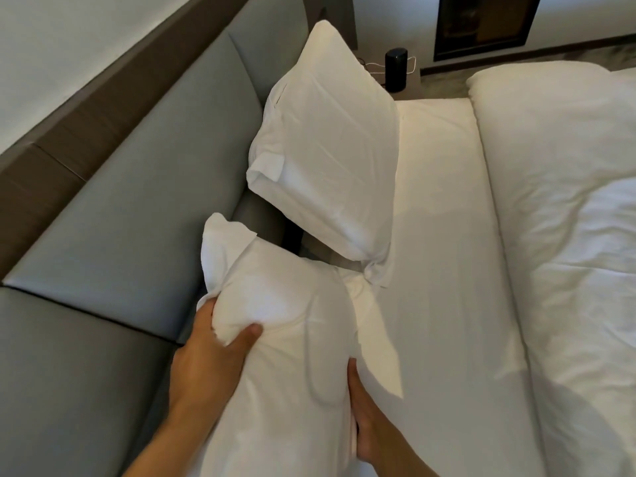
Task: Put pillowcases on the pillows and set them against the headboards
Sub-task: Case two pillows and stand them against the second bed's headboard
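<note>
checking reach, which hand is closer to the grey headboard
Left. The left hand grips the near pillow beside the headboard; the right hand holds its far side.

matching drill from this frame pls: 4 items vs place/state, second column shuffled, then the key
Items
1. far pillow
2. near pillow
3. duvet
4. black cylinder

Place/state
A. stands on the bedside stand beyond the bed
B. gripped by left hand and right hand
C. leans on the grey headboard
D. bunched along the right side of the mattress

Pairs: 1-C, 2-B, 3-D, 4-A
</note>
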